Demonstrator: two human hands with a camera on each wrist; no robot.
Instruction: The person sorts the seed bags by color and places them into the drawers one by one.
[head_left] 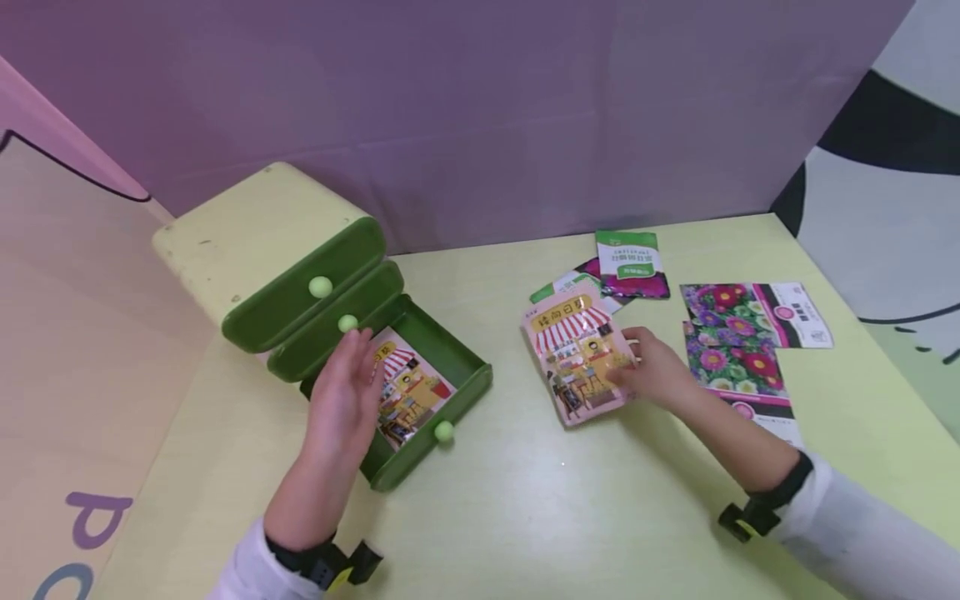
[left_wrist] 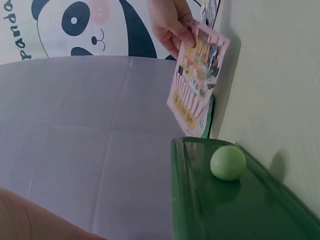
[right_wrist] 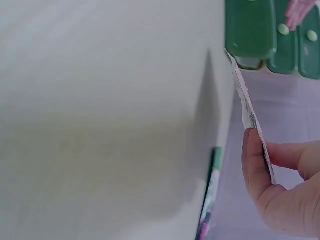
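My right hand (head_left: pixel 662 372) pinches a pink seed packet (head_left: pixel 573 350) by its right edge, thumb on the printed front. In the right wrist view the packet (right_wrist: pixel 247 102) appears edge-on between thumb and fingers, tilted above the table. My left hand (head_left: pixel 339 408) is held with straight fingers over the left side of a pulled-out green drawer (head_left: pixel 450 342). A similar pink packet (head_left: pixel 412 387) lies flat inside that drawer, partly hidden behind the left hand. The drawer belongs to a small cream cabinet (head_left: pixel 262 225) with round light-green knobs; its two upper drawers are closed.
Two green-and-white packets (head_left: pixel 632 262) overlap at the back, partly behind the held packet. Two flower-printed packets (head_left: pixel 757 315) lie at the right, one partly hidden by my forearm. A purple cloth wall (head_left: pixel 487 125) rises along the table's rear edge.
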